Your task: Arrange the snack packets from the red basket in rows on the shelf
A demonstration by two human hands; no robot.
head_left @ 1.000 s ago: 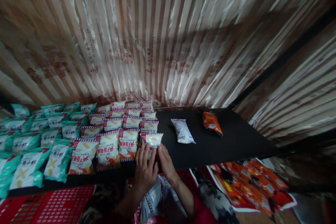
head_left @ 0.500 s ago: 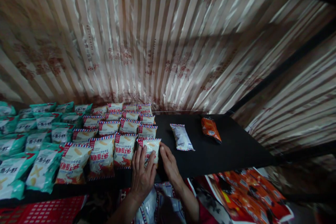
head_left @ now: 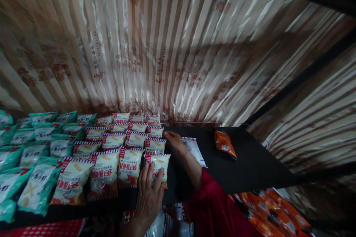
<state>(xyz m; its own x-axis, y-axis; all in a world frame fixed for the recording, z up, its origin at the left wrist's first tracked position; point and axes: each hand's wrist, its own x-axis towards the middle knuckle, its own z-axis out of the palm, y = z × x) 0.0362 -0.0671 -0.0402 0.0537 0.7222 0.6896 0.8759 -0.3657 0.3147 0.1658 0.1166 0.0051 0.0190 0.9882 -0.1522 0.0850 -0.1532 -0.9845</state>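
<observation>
My left hand (head_left: 150,183) lies with spread fingers against the front of a snack bag (head_left: 161,161), cream with a striped top edge and red lettering, at the right end of the front row. My right hand (head_left: 175,141) reaches farther back, fingers stretched out to the left. Its fingertips are at the right side of a matching bag (head_left: 155,132) in a row behind; whether they touch it I cannot tell. Right of that forearm, a white bag (head_left: 194,150) lies back side up, partly hidden by the arm. More cream bags (head_left: 129,166) stand in rows to the left.
Teal snack bags (head_left: 40,181) fill the left of the black shelf (head_left: 258,163). An orange bag (head_left: 224,143) lies on its right part. Below are a box of orange bags (head_left: 272,211), white bags (head_left: 178,226) and a red basket (head_left: 55,229). Striped sheeting (head_left: 167,44) hangs behind.
My right hand has moved from beside the front bag back to the rear rows, its arm now partly covering the white bag. My left hand stays on the front bag.
</observation>
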